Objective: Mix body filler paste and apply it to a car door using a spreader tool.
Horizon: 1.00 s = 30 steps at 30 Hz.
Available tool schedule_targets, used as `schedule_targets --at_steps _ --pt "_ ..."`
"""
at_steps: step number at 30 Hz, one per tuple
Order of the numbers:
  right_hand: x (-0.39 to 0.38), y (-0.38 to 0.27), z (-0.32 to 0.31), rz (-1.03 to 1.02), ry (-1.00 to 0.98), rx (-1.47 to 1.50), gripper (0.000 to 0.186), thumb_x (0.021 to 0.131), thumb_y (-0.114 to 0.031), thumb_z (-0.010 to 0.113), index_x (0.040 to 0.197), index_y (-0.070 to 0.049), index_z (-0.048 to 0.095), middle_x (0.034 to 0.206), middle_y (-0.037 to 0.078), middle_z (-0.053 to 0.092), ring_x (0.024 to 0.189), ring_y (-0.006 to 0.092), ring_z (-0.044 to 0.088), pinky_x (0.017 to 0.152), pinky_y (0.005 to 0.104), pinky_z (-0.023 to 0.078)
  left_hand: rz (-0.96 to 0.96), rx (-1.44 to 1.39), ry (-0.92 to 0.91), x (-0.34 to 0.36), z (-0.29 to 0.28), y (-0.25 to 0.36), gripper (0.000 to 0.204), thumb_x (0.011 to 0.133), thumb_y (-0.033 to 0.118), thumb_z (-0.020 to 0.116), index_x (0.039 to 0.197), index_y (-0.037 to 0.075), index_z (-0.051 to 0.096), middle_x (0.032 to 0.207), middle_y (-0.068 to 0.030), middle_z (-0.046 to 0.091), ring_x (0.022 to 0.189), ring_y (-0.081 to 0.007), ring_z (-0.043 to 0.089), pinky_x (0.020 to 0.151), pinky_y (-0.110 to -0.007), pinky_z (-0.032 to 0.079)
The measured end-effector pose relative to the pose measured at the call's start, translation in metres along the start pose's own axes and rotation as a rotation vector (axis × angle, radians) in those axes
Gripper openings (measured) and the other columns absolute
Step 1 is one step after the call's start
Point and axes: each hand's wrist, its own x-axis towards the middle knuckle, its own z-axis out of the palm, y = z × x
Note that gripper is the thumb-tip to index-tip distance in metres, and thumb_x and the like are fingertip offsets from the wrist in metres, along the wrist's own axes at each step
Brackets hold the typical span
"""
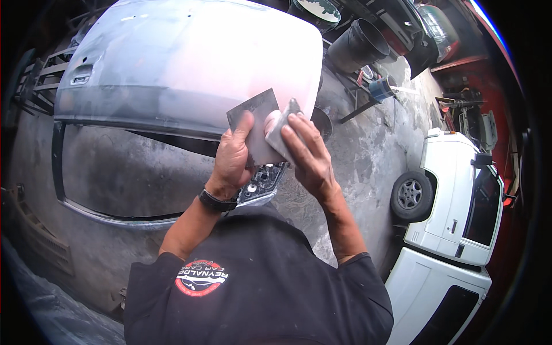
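Note:
A flat, dark grey sheet (261,135), which looks like sandpaper, is pinched in my left hand (231,155), thumb on top. Against its right edge, my right hand (307,150) grips a whitish-grey folded piece (280,133) dusted with pale pink; whether it is cloth or paper I cannot tell. Both hands are above the near edge of a car door (132,63). Its skin is patchy white, grey and pale pink, and its window frame (56,155) faces me. My right fingers hide part of the folded piece.
Black buckets (357,46) stand beyond the door's right end, with a blue can (380,89) nearer. A white vehicle (445,213) is parked at the right. Metal racks (43,75) are at the far left, and a dark grille-like part (40,230) lies on the concrete floor.

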Motion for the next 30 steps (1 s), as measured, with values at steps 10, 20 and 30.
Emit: schedule_targets --at_steps 10,20,30 --pt "-0.035 -0.033 -0.002 1.180 0.219 1.537 0.029 0.090 -0.013 0.064 0.116 0.000 0.059 0.101 0.007 0.068 0.091 0.0175 0.067 0.082 0.0349 0.054 0.357 0.091 0.141 0.001 0.002 0.017 0.039 0.100 0.038 0.047 0.108 0.002 0.061 0.099 -0.0060 0.066 0.093 -0.0160 0.066 0.082 -0.031 0.055" --pt "-0.017 0.008 -0.029 0.937 0.393 0.821 0.022 0.090 -0.003 0.060 0.109 0.007 0.060 0.093 0.012 0.069 0.081 0.0194 0.068 0.073 0.0308 0.056 0.143 0.189 0.166 -0.003 0.004 -0.007 0.036 0.100 0.032 0.049 0.107 -0.001 0.062 0.101 -0.0076 0.067 0.090 -0.0148 0.065 0.078 -0.031 0.057" --pt "-0.010 -0.003 -0.017 0.451 0.038 0.419 0.043 0.083 0.014 0.055 0.123 0.001 0.059 0.114 0.016 0.063 0.105 0.0260 0.061 0.088 0.0318 0.049 -0.454 -0.236 0.073 0.012 0.014 0.006 0.035 0.102 0.034 0.043 0.117 0.004 0.053 0.096 -0.0060 0.063 0.084 -0.0155 0.064 0.074 -0.032 0.057"
